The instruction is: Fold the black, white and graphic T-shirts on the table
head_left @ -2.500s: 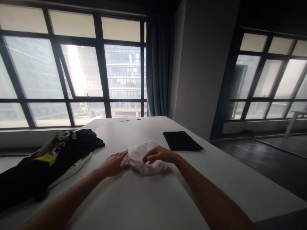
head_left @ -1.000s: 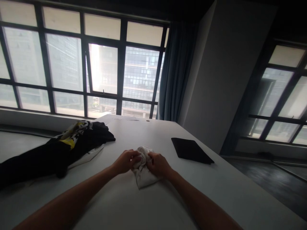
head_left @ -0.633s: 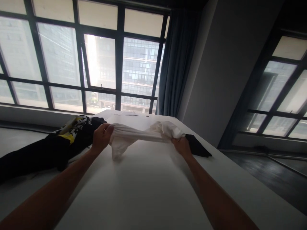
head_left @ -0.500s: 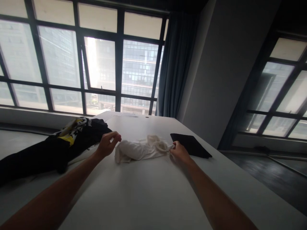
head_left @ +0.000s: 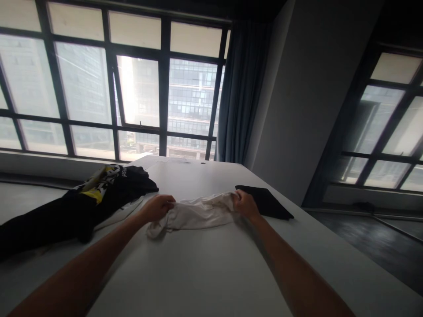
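Note:
A crumpled white cloth garment [head_left: 201, 215] stretches between my two hands over the white table; its exact kind does not show. My left hand [head_left: 158, 208] is closed on its left part, and a loose bunch of the fabric hangs down below the fingers. At the other end my right hand [head_left: 245, 203] pinches the upper right corner. Just beyond my right hand lies a flat, folded black cloth [head_left: 266, 202].
Dark clothing with a yellow and white print [head_left: 109, 189] is heaped on the left of the white table [head_left: 198, 273]. Thin papers [head_left: 173, 160] lie at the far end. Behind stand windows, a blue curtain [head_left: 239, 97] and a grey pillar [head_left: 291, 110].
My left hand has come down and taken hold of the white garment's left part, which it was apart from before. The garment is now pulled straighter, its right end lifted by my right hand.

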### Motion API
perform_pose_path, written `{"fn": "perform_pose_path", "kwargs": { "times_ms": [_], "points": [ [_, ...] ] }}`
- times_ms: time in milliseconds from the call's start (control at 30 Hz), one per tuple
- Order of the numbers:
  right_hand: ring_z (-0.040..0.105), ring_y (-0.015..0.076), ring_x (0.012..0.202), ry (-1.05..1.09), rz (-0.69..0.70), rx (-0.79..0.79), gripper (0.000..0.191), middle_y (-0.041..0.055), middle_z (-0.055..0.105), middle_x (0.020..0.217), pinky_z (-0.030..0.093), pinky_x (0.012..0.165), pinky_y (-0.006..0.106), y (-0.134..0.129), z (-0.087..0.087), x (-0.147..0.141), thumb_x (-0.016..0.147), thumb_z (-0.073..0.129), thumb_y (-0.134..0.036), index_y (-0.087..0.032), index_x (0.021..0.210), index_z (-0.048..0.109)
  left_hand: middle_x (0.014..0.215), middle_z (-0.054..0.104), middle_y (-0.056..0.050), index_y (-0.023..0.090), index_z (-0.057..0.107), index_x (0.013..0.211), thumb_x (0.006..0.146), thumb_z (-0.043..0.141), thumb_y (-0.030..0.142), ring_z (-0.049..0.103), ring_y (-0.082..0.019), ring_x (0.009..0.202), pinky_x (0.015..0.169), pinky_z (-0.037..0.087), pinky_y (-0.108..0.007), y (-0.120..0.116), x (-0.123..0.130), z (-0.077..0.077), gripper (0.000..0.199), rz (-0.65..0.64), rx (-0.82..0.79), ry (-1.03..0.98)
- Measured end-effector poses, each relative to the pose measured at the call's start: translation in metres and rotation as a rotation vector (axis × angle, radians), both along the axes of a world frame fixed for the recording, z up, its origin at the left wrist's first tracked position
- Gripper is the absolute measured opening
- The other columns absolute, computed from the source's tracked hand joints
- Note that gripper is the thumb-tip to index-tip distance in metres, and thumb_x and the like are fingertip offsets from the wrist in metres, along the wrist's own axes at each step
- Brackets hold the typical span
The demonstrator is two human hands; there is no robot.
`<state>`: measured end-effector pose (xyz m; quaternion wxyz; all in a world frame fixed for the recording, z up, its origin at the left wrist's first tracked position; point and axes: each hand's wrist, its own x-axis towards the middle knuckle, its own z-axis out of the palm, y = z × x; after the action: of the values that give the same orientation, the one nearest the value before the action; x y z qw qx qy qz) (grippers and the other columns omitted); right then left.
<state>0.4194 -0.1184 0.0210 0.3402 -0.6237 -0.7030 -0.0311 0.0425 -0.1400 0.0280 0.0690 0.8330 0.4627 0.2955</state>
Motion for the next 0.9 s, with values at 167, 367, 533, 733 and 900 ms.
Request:
{"fn": "perform_pose_path", "kwargs": {
  "times_ms": [167,367,533,733,900],
  "points": [
    [0.064,0.0237,0.091,0.164,-0.363,0.003,0.035,0.0127,0.071,0.101,0.044,0.077,0.030,0.006,0.001,0.059,0.087,0.053,-0.030,-0.013,0.116,0.064,0.092,0.075,-0.006,0.019,0.069,0.092,0.082,0.052,0.048,0.067,-0.022,0.086,0.079,0.052,-0.031,0.007,-0.052,0.024,0.035,0.286,0.200,-0.353],
    [0.063,0.0235,0.105,0.029,0.101,-0.237,0.058,0.0161,0.058,0.131,0.046,0.092,0.032,0.003,-0.017,0.033,0.079,0.068,-0.039,-0.013,0.130,0.059,0.119,0.070,-0.012,0.020,0.066,0.116,0.078,0.058,0.063,0.061,-0.030,0.113,0.102,0.042,-0.044,0.005,-0.024,0.000,0.058,0.144,0.205,-0.008],
    [0.063,0.0270,0.105,-0.181,0.336,-0.332,0.053,0.0117,0.069,0.115,0.047,0.086,0.033,-0.018,-0.013,-0.021,0.069,0.076,-0.040,-0.020,0.117,0.068,0.137,0.060,-0.013,0.025,0.056,0.135,0.083,0.057,0.058,0.053,-0.034,0.124,0.104,0.038,-0.048,-0.008,0.026,-0.030,0.062,0.000,-0.009,0.262],
    [0.064,0.0199,0.085,-0.128,0.319,-0.124,0.017,0.0081,0.070,0.096,0.047,0.072,0.027,-0.025,-0.009,-0.049,0.079,0.057,-0.019,-0.018,0.093,0.067,0.073,0.072,-0.004,0.027,0.074,0.081,0.081,0.057,0.047,0.065,-0.019,0.063,0.061,0.045,-0.029,-0.008,0.029,-0.009,0.026,-0.195,-0.113,0.386],
    [0.045,0.0262,0.130,-0.093,0.176,0.237,0.040,0.0174,0.051,0.137,0.038,0.107,0.039,-0.013,-0.017,-0.061,0.087,0.045,-0.016,-0.013,0.125,0.055,0.071,0.069,-0.008,0.019,0.071,0.071,0.071,0.070,0.043,0.064,-0.021,0.062,0.064,0.047,-0.033,0.024,-0.009,0.065,0.023,0.362,0.184,0.214]
  ]
}}
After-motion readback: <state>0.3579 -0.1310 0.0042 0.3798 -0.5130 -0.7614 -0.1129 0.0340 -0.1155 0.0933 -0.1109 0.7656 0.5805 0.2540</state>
